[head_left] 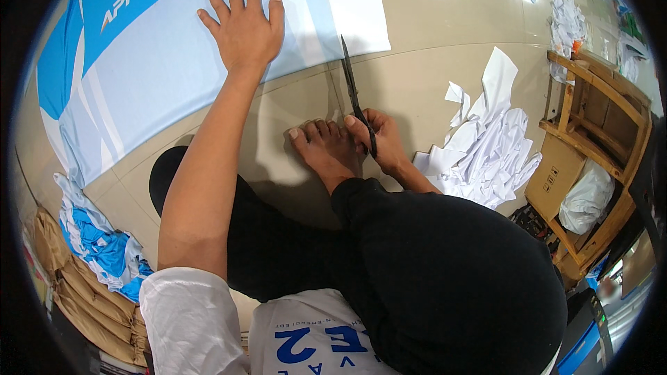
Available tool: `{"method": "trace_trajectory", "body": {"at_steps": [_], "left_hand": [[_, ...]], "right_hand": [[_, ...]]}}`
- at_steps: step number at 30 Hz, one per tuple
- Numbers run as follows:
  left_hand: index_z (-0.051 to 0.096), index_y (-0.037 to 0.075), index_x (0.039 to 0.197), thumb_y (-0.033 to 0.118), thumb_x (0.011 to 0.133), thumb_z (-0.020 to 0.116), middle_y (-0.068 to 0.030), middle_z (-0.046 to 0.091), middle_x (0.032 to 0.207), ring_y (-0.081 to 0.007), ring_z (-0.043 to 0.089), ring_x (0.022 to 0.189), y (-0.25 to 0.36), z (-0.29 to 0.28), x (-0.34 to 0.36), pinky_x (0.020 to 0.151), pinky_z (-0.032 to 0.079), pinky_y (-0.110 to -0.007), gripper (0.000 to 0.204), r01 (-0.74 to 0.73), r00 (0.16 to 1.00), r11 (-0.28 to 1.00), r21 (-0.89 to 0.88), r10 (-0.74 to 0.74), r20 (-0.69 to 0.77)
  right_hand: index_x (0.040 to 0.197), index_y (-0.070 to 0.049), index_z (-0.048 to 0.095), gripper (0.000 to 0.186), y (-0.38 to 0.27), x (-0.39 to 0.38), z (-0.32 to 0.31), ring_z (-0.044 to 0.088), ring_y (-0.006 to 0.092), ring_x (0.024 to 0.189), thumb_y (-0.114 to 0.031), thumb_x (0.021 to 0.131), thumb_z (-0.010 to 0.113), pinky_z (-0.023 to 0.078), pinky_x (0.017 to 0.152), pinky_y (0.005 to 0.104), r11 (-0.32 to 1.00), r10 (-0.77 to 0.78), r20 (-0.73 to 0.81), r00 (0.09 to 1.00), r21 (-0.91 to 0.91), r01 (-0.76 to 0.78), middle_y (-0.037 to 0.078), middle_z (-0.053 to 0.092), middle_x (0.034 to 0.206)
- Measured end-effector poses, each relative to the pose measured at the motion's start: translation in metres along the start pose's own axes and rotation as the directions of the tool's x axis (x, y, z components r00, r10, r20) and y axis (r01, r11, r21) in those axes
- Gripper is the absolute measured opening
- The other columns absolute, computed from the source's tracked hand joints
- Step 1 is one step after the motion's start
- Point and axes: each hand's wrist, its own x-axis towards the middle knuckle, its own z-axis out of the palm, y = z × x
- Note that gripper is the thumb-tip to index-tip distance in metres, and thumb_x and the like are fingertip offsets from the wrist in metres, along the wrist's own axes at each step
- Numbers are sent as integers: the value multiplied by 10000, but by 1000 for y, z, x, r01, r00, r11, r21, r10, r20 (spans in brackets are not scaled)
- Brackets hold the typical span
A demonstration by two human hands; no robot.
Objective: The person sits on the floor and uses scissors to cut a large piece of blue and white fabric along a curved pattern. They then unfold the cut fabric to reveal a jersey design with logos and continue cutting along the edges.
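A large blue and white printed fabric sheet [167,76] lies flat on the floor in front of me. My left hand [246,31] rests on it, palm down with the fingers spread. In my right hand [382,140] is a pair of black-handled scissors [351,83], gripped by the handles. The blades point away from me and look closed, with their tips at the near edge of the fabric, close to its right end. I cannot tell whether the tips touch the cloth. My bare foot [326,149] is beside the right hand.
White fabric scraps [486,146] are heaped on the tiled floor to the right. Beyond them stands a wooden frame [611,132] with a cardboard box [554,173] and a white plastic bag [587,198]. Crumpled blue and white cloth [101,239] lies at left, beside brown wrapping [83,292].
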Motion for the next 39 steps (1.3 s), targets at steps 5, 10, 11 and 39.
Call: {"method": "trace_trajectory", "body": {"at_steps": [5,10,11,39], "left_hand": [[326,190,1725,541,1106,389,-214,280,1773,-566,147,1621,-1,1,0,1276,70,-748,715,-4,1000,1000,-5,4,-10],[327,191,1724,548,1104,389,-213,286,1771,-567,151,1620,-1,1,1,1274,76,-751,718,-8,1000,1000,3,8,-18],[328,191,1724,548,1104,390,-213,286,1771,-568,153,1619,0,1,1,1273,77,-753,718,-10,1000,1000,-5,10,-20],[298,202,1734,556,1109,368,-204,275,1776,-554,145,1625,-1,1,1,1276,79,-753,721,-19,1000,1000,9,19,-15]], "right_hand": [[826,-47,655,451,-4,-1,1,556,76,618,-439,971,825,417,549,257,1000,7,-13,1000,0,-7,17,644,695],[821,-46,655,454,-7,-3,0,562,77,627,-440,972,823,426,555,256,999,15,-25,1000,-51,-17,21,651,700],[820,-46,655,455,-7,-3,0,563,77,628,-440,972,822,427,556,256,998,18,-31,999,-60,-19,21,652,702],[764,-31,639,425,-17,-2,4,579,94,608,-368,964,805,446,524,293,987,-34,-96,995,-160,19,32,647,664]]}}
